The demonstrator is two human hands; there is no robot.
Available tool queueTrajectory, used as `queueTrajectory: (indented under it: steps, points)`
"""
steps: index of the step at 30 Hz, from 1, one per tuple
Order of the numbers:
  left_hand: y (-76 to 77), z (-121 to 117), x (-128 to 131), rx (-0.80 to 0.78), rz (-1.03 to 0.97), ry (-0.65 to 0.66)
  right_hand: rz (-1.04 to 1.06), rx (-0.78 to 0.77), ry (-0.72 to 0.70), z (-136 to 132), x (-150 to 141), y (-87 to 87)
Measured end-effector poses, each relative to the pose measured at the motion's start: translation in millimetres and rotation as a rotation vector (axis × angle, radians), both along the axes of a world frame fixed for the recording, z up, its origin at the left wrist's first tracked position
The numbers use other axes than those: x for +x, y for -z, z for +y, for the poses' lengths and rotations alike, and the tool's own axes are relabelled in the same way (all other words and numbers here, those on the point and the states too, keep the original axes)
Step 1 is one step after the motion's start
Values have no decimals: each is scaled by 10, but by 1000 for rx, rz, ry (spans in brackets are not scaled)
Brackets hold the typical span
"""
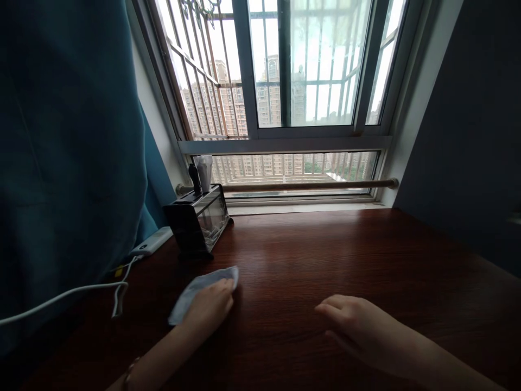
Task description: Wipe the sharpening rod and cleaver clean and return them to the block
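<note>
One cloth (196, 285), near left.
Left hand (212, 302) gripped it; flat, even pressure seemed best; right hand (356, 317) was half-open.

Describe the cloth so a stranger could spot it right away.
Below the window is a brown table. On its left side, the left hand lies over the cloth: a thin, pale sheet, unlike the upright, black-ended box just beyond it.

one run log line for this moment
left hand: on cloth | right hand: nothing visibly held, table contact unclear | box: beyond cloth, by window
</note>
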State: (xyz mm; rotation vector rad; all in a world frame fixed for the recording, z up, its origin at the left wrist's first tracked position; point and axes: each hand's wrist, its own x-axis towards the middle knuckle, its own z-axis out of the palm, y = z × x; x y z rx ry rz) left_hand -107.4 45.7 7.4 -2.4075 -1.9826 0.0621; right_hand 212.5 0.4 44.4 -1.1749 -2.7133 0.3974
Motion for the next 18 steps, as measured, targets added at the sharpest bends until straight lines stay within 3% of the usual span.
queueTrajectory:
  steps: [3, 6, 8, 9, 11, 12, 15, 16, 18]
  points:
    - [-116, -131, 544, -72, -282, 320, 71, 126, -117, 92, -71, 151]
    - [-115, -292, 989, -43, -442, 800, 79, 97, -298, 235, -86, 345]
    - [-73, -312, 1120, -48, -500, 955, 125, 6, -334, 315, -30, 449]
    - [-49, -274, 1119, -44, -526, 967, 144, -48, -326, 340, 15, 483]
    - [-4, -80, 976, 79, -592, 864, 161, -174, -295, 360, 116, 514]
    - [14, 73, 836, 231, -637, 725, 156, -237, -286, 357, 162, 516]
    - [56, 659, 198, 924, -676, 214, 128, -370, -270, 331, 238, 501]
    - [66, 853, -53, 1049, -671, 5, 123, -384, -265, 323, 241, 497]
    - [75, 1160, -538, 1118, -656, -359, 123, -382, -251, 317, 227, 496]
